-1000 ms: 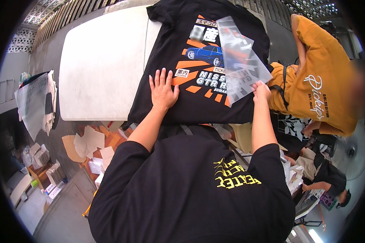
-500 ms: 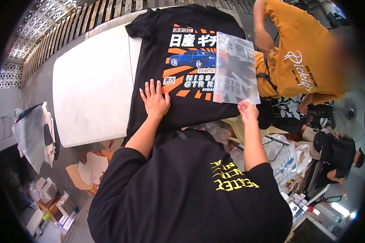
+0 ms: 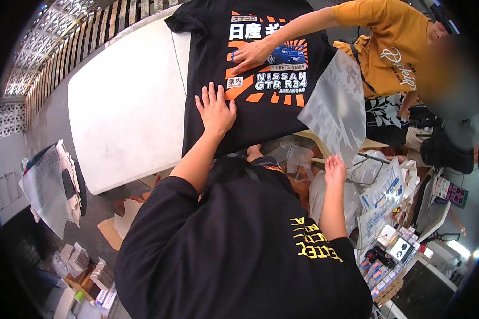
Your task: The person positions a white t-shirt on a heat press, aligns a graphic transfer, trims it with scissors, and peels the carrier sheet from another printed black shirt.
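A black T-shirt lies spread flat, its printed design showing orange rays, a blue car and white lettering. My left hand rests on the shirt with fingers spread, just below the print's lower left corner. At the shirt's right edge, a translucent film sheet hangs tilted and bent, carrying a faint ghost of the design. Its lower corner is at my right hand, whose fingers are pressed together on it. A co-worker's hand lies across the print, partly covering the car and lettering.
A white table extends left of the shirt. The co-worker in a mustard shirt stands close on the right. Used sheets hang at the left; cardboard lies on the floor. Plastic bags and boxes crowd the lower right.
The film sheet has come off the print and moved right and down with my right hand. The co-worker's arm has reached across onto the print. My left hand stays flat on the shirt.
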`<state>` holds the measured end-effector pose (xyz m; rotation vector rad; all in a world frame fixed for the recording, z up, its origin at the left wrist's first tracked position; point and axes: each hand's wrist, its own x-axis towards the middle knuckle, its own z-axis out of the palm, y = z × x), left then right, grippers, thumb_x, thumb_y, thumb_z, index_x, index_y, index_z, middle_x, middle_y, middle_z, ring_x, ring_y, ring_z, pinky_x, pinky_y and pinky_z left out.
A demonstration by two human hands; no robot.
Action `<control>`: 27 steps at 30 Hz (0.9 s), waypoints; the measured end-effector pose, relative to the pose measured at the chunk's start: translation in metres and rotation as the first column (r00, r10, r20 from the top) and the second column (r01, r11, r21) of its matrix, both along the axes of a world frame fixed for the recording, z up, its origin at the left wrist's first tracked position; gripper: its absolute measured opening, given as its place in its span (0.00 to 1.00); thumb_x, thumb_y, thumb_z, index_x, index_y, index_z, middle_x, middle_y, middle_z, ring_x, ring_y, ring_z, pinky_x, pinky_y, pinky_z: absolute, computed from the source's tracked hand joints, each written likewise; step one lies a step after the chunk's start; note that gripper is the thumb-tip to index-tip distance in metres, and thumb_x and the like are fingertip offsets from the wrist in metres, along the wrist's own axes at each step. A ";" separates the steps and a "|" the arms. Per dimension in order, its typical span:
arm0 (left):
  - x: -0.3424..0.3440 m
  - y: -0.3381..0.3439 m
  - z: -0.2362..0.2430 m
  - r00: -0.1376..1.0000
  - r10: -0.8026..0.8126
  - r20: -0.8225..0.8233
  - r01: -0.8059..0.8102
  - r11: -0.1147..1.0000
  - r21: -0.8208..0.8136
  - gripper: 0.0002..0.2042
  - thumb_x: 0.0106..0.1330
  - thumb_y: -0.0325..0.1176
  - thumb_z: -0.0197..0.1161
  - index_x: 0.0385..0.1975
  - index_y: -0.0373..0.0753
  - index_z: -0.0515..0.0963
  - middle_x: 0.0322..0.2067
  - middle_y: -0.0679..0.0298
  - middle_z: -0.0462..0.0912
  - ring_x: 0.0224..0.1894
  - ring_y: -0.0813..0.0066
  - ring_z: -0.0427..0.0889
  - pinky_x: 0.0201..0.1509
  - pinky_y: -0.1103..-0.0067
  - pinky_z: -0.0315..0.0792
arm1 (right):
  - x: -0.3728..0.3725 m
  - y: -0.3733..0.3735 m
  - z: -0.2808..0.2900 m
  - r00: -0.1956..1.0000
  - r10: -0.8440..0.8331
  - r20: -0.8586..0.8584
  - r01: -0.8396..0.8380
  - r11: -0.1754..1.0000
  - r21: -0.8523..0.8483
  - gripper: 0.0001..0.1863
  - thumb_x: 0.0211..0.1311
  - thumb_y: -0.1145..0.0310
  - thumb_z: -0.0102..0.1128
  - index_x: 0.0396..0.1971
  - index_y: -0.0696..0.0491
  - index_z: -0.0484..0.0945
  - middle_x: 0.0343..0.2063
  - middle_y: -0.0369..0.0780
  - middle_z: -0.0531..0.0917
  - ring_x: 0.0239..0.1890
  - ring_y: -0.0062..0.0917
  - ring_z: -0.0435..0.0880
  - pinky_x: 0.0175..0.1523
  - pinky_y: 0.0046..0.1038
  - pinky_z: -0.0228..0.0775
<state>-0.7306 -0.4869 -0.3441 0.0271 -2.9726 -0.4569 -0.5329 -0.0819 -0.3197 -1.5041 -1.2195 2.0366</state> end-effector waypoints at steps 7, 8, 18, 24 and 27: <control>0.009 -0.038 -0.004 0.974 -0.187 -0.127 0.195 0.979 0.058 0.24 0.63 0.40 0.61 0.59 0.38 0.72 0.64 0.52 0.69 0.69 0.54 0.63 0.74 0.60 0.52 | 0.258 -0.003 -0.025 0.917 -0.197 0.346 0.179 0.980 0.084 0.08 0.63 0.68 0.63 0.38 0.56 0.78 0.33 0.41 0.81 0.36 0.31 0.82 0.40 0.31 0.76; 0.008 -0.037 -0.003 0.975 -0.174 -0.140 0.182 0.982 0.050 0.24 0.62 0.39 0.61 0.58 0.38 0.73 0.63 0.52 0.70 0.69 0.54 0.64 0.73 0.60 0.52 | 0.289 -0.019 -0.016 0.790 0.158 0.592 -0.421 0.842 0.338 0.08 0.61 0.67 0.64 0.33 0.57 0.79 0.29 0.43 0.81 0.33 0.33 0.82 0.38 0.33 0.75; 0.007 -0.027 0.001 0.977 -0.166 -0.133 0.162 0.986 -0.037 0.24 0.64 0.41 0.58 0.58 0.38 0.72 0.64 0.52 0.69 0.70 0.54 0.61 0.74 0.59 0.51 | 0.411 -0.115 -0.024 0.735 -0.171 0.657 -0.055 0.950 0.309 0.09 0.55 0.72 0.57 0.33 0.61 0.78 0.23 0.45 0.78 0.25 0.34 0.82 0.32 0.33 0.76; 0.019 -0.019 -0.016 0.972 -0.132 -0.194 0.122 0.991 -0.062 0.21 0.63 0.37 0.58 0.55 0.38 0.73 0.61 0.52 0.71 0.67 0.52 0.65 0.72 0.55 0.53 | 0.406 -0.134 -0.009 0.810 -0.415 0.415 0.335 0.907 0.254 0.08 0.58 0.80 0.51 0.37 0.65 0.73 0.28 0.45 0.80 0.28 0.30 0.84 0.35 0.27 0.81; 0.079 0.060 0.044 0.830 -0.553 -0.072 0.557 0.822 0.117 0.16 0.52 0.30 0.63 0.43 0.40 0.78 0.51 0.55 0.76 0.56 0.54 0.73 0.63 0.58 0.63 | 0.414 -0.136 0.002 0.768 -0.184 0.614 -0.142 0.886 0.442 0.05 0.55 0.81 0.51 0.31 0.64 0.75 0.25 0.43 0.81 0.27 0.27 0.84 0.33 0.28 0.79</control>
